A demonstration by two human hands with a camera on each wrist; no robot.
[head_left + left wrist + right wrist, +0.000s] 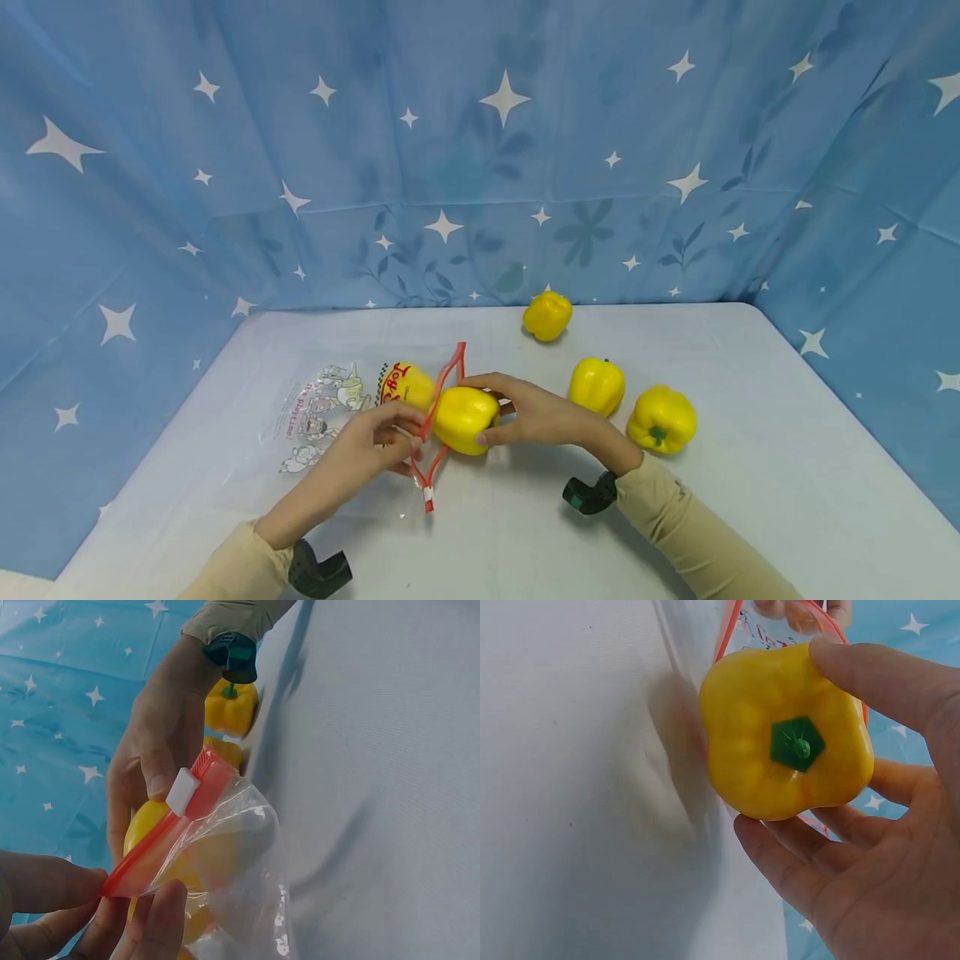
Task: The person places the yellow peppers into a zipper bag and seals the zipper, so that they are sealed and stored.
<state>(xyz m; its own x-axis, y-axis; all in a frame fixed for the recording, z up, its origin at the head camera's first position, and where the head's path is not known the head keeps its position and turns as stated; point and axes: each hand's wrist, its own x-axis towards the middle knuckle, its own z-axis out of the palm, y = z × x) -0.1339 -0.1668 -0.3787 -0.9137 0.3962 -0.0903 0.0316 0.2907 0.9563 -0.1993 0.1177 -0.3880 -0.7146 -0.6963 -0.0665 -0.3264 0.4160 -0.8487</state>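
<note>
My right hand (532, 412) grips a yellow bell pepper (742, 735) with a green stem, thumb on one side and fingers on the other. The pepper is at the opening of a clear zip bag (315, 417) with a red zip edge. Pinched between the thumb and fingers of my left hand (375, 442) is the bag's red edge (142, 859), beside the pepper. A white slider (182, 793) sits on the zip. Behind the printed bag front shows another yellow shape (412, 387); whether it is a pepper inside or print, I cannot tell.
Two yellow bell peppers lie to the right, one nearer (662, 419) and one by my right wrist (597, 386). A third pepper (547, 316) lies near the back edge of the white table (525, 533). A blue star-patterned curtain (450, 150) hangs behind and at both sides.
</note>
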